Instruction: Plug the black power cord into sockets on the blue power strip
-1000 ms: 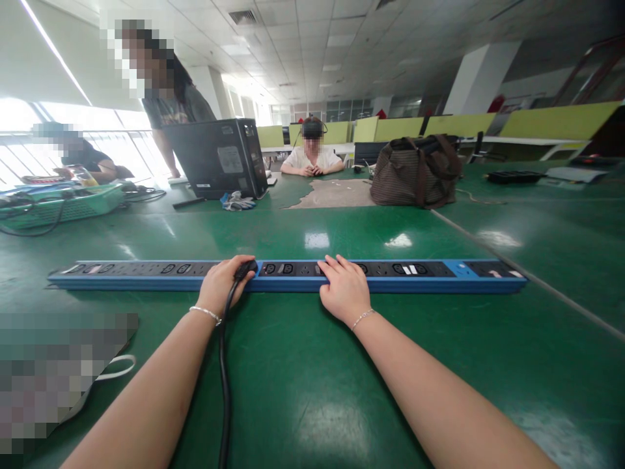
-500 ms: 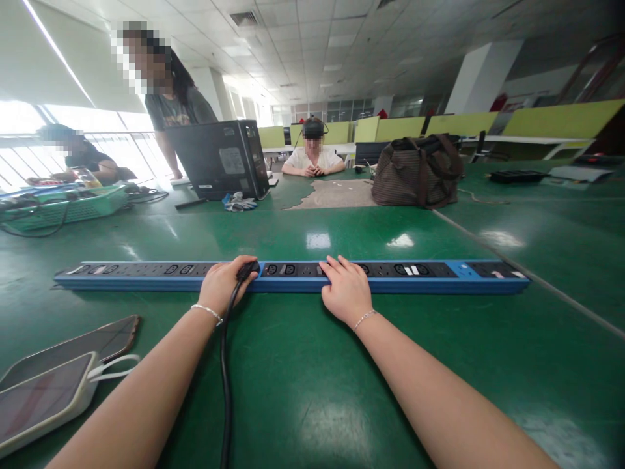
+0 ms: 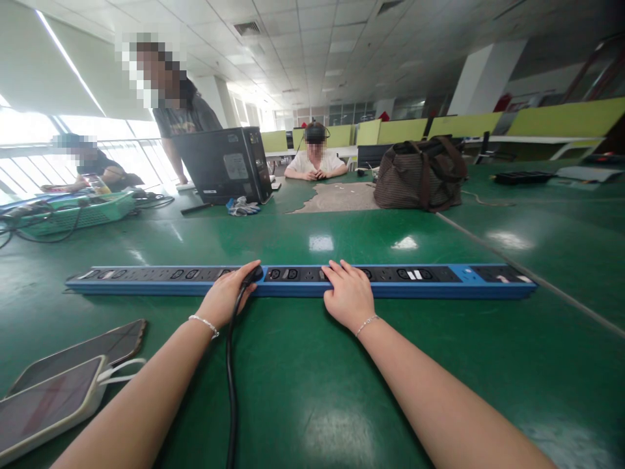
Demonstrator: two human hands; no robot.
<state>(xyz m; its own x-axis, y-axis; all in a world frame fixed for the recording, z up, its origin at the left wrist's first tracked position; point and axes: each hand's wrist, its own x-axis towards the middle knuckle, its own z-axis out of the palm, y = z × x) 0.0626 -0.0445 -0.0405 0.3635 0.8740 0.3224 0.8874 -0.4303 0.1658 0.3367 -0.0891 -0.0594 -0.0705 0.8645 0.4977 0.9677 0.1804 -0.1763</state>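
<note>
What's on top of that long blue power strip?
The left hand holding a black plug, and the right hand. Sockets and white labels show too. The hands and plug cover whatever is right beneath them.

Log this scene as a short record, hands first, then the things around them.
left hand: holds black plug at the power strip; insertion unclear
right hand: rests on the strip
cord: runs from the plug, between the forearms
near left: two phones on the green table
far left: basket with cables
far side: computer case, bag
</note>
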